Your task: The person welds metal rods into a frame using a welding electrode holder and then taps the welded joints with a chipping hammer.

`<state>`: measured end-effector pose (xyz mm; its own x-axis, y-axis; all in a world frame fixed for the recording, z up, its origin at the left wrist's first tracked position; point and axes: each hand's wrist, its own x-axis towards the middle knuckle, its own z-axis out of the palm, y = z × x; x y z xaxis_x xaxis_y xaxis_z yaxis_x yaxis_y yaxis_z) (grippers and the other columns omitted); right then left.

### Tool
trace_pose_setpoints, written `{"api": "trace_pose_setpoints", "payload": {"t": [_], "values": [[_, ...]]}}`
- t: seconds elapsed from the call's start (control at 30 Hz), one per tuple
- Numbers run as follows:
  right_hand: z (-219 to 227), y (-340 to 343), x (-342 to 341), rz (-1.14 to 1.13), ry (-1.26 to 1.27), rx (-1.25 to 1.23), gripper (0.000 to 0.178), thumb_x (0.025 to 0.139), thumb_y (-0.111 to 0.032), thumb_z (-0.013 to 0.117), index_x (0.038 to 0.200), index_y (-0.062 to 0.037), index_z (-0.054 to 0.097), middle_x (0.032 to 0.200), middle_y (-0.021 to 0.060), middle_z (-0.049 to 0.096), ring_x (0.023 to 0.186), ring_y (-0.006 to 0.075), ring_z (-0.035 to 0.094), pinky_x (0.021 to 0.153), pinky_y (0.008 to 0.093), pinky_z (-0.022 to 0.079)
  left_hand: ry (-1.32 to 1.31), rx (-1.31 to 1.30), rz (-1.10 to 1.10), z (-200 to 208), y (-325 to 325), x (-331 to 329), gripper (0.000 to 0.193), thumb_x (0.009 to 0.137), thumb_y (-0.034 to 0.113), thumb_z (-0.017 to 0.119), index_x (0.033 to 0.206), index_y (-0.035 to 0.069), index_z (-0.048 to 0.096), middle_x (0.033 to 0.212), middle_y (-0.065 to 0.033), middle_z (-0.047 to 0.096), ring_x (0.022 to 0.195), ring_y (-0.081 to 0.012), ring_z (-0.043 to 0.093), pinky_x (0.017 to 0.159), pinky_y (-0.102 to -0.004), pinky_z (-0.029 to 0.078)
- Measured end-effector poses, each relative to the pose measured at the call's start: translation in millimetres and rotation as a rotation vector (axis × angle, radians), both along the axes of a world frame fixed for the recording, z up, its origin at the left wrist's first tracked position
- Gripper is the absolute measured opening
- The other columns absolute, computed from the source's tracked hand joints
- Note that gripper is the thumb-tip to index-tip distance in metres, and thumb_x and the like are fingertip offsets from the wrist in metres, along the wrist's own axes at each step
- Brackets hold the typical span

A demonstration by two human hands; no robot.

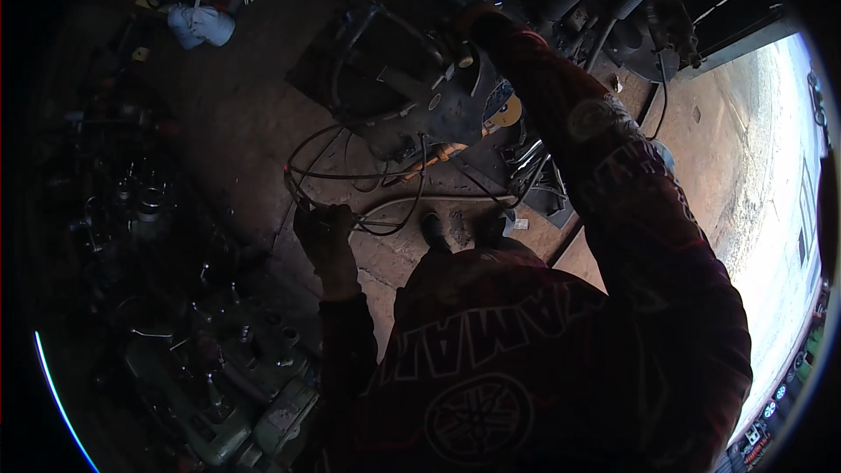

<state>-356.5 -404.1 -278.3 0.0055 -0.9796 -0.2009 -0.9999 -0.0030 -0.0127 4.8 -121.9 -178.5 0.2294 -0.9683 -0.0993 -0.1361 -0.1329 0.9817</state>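
Observation:
Loops of thin dark cable or hose (350, 177) hang in front of me over the brown floor. My left hand (326, 235) is closed on them at their near left side, its fingers bent around the strands. My right arm reaches far forward. At its end my right hand (477, 24) is beside a dark metal frame with a curved tube (340, 70), next to a small round pale-ended part (465, 61). Deep shadow hides its fingers, so I cannot make out a grip.
Dark machinery with levers (210, 394) fills the left side. A pale tied bundle (200, 24) lies at the far left. Below the frame are a yellow disc (505, 114) and an orange tool or cable (445, 152). A light hose (438, 200) crosses the floor near my shoes (434, 232).

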Motion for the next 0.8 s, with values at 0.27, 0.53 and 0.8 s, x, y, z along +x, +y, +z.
{"api": "trace_pose_setpoints", "payload": {"t": [0.27,0.53,0.8], "values": [[22.5,9.4,10.1,-0.143,-0.147,-0.116,0.039,0.092,-0.037,0.048,0.102,-0.0067,0.07,0.112,0.0179,0.066,0.104,0.0353,0.063,0.089,0.0455,0.051,-0.125,-0.061,0.066,-22.8,2.0,0.2,0.062,0.076,0.014,0.074,0.126,-0.002,0.04,0.099,-0.0053,0.046,0.092,-0.0151,0.05,0.081,-0.0305,0.046],[64.9,164.3,18.9,-0.114,-0.678,-0.87,0.035,0.099,-0.033,0.045,0.106,-0.0011,0.058,0.084,0.0124,0.065,0.075,0.0279,0.065,0.063,0.039,0.05,0.076,0.056,-0.039,-84.2,12.1,41.9,0.037,0.083,0.017,0.067,0.11,0.001,0.047,0.098,-0.004,0.049,0.094,-0.0141,0.051,0.08,-0.0311,0.05],[41.0,326.3,72.0,-0.533,-1.293,-0.595,0.032,0.101,-0.033,0.044,0.094,-0.0035,0.055,0.069,-0.0042,0.044,0.059,0.0036,0.038,0.052,0.0209,0.031,0.396,0.087,-0.07,-147.2,17.4,45.8,0.018,0.087,0.001,0.06,0.105,0.003,0.06,0.1,-0.0068,0.053,0.106,-0.0214,0.053,0.093,-0.0408,0.051]]}}
